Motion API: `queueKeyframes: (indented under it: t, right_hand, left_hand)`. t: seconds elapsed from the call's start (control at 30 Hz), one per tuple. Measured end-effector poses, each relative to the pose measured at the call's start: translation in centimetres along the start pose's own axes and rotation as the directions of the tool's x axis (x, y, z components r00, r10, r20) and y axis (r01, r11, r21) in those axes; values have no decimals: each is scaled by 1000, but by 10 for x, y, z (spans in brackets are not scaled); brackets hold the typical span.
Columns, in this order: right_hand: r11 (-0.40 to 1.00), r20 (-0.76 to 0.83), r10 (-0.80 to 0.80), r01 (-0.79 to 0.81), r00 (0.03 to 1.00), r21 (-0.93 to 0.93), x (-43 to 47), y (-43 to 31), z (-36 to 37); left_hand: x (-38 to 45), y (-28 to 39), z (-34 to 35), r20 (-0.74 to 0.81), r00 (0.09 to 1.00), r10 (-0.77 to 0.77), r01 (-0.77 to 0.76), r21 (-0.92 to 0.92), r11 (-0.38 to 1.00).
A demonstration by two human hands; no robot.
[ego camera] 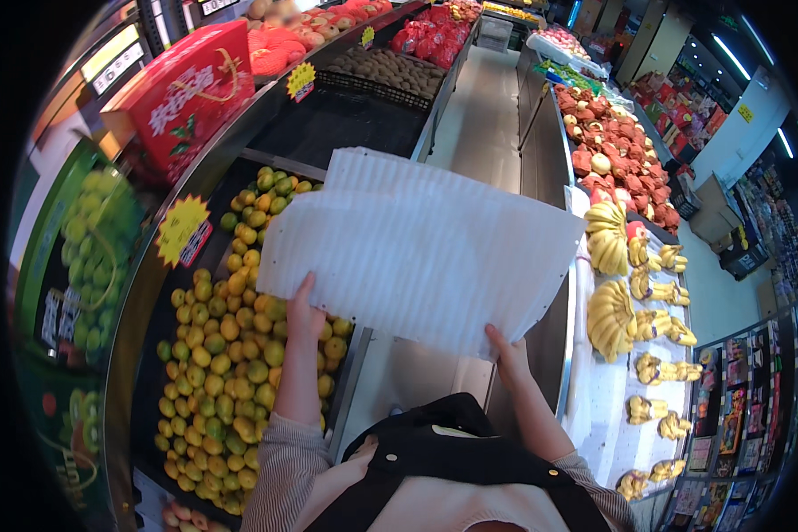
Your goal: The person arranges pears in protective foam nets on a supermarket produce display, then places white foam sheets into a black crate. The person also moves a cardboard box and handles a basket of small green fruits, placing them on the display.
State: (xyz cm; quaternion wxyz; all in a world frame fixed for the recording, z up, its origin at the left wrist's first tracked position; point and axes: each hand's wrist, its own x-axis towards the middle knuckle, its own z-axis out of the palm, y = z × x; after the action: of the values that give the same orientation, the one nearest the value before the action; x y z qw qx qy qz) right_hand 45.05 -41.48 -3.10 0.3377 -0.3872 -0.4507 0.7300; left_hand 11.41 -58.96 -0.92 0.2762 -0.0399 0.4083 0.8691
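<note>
A white ribbed foam packing sheet [419, 253] is held out flat in front of me, above the aisle and partly over the citrus bin. My left hand [306, 309] grips its lower left edge, with the thumb on top. At the lower right corner my right hand [507, 349] pinches the sheet, thumb on top. Fingers beneath the sheet are hidden. Under and beside my left forearm lies a heap of green-orange mandarins [233, 372] in a black-lined display bin, partly covered from view by the sheet.
Bananas [612, 319] lie on a white-covered stand at right, with netted fruit [612, 146] beyond. A black-lined bin section [339, 116] and kiwifruit [386, 72] are ahead at left. A red gift box [186, 100] stands on the left ledge. The aisle floor [469, 113] runs between the stands.
</note>
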Motion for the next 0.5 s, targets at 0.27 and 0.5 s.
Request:
queueKeyframes:
  t: [0.27,0.5]
  right_hand:
    - [958,228,279,-255,933,-131,210,-34,40]
    - [797,592,602,-445,536,-408,378,-59,87]
  left_hand:
    - [212,-42,61,-53,987,151,-154,-60,986]
    - [331,-14,62,-318,908,274,-286,9,958]
